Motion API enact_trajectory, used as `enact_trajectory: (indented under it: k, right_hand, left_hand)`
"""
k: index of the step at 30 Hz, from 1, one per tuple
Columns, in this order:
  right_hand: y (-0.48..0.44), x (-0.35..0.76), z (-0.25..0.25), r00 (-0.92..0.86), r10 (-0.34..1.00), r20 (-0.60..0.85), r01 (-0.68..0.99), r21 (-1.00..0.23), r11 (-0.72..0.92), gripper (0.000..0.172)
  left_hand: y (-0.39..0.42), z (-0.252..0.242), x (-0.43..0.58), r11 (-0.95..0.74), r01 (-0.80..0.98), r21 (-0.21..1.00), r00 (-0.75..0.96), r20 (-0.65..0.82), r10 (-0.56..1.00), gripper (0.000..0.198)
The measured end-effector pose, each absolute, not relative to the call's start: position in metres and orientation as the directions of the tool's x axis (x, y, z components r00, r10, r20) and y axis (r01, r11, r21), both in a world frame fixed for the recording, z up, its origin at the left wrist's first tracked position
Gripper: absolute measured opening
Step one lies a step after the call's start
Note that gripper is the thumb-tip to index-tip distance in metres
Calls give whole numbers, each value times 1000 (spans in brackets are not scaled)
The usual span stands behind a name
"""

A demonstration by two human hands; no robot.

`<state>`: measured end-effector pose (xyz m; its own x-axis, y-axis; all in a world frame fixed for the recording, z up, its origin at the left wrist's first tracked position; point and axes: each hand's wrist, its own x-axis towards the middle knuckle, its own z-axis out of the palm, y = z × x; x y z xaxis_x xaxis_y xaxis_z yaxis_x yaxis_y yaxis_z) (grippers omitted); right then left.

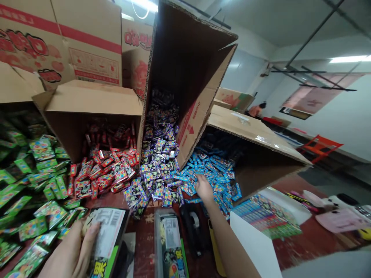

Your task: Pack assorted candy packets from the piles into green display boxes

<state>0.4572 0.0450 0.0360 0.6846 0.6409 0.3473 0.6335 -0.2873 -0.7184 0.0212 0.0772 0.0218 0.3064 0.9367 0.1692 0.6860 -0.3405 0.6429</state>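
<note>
My left hand (pixel 78 243) is closed around a black and green printed pack (pixel 108 235) with a white barcode panel, thumb across its front. My right hand (pixel 204 188) reaches into the pile of small blue packets (pixel 211 166) that spills from a tilted carton. Its fingers are bent down among them, and whatever lies in their grip is hidden. A clear plastic case (pixel 158 239) holding a similar printed pack (pixel 172 247) lies between my hands. Beside it is a black tape dispenser (pixel 194 227).
Piles of purple packets (pixel 159 173), red packets (pixel 107 170) and green packets (pixel 43 185) spread from other cartons. A blue carton flap (pixel 269 170) borders the right side. Printed sheets (pixel 269 212) and white paper (pixel 252 239) lie right. A person (pixel 256 110) is far behind.
</note>
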Motion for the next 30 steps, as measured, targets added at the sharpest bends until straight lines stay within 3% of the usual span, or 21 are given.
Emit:
enact_trajectory:
  k: [4, 6, 9, 11, 14, 17, 19, 22, 27, 30]
  right_hand:
    - [16, 429, 27, 686, 626, 371, 614, -757, -224, 30]
    - [0, 405, 27, 705, 639, 306, 508, -848, -154, 30]
    - [-18, 360, 31, 722, 686, 86, 50, -996, 72, 26]
    - [-25, 325, 37, 672, 739, -54, -271, -946, 177, 22]
    - [-29, 266, 43, 561, 811, -168, -504, -846, 174, 21]
    - [-30, 208, 45, 455, 871, -187, -552, -826, 111, 29]
    - [-31, 181, 43, 349, 922, -166, -498, -867, 32, 33]
    - [-30, 162, 35, 248, 952, -180, -373, -925, -78, 33]
    - [-27, 162, 30, 205, 939, -275, -614, -784, -96, 38]
    - [-27, 167, 27, 175, 953, -249, -644, -761, -80, 34]
  left_hand:
    - [74, 14, 18, -351, 698, 625, 299, 191, 935, 29]
    - [71, 14, 20, -352, 695, 627, 306, 184, 934, 30]
    - [68, 18, 22, -339, 691, 639, 319, 152, 936, 32]
    - [68, 19, 23, -342, 676, 653, 336, 141, 931, 35]
    - [67, 20, 27, -335, 675, 657, 336, 131, 933, 40]
    - [62, 26, 36, -272, 752, 600, 283, 78, 956, 40]
    - [59, 33, 42, -211, 812, 545, 238, 22, 971, 39]
    - [54, 46, 47, -149, 784, 603, 222, -48, 974, 43]
    - [48, 60, 36, 59, 446, 893, 242, -184, 953, 57]
    - [48, 64, 30, 256, 123, 959, 423, -284, 860, 53]
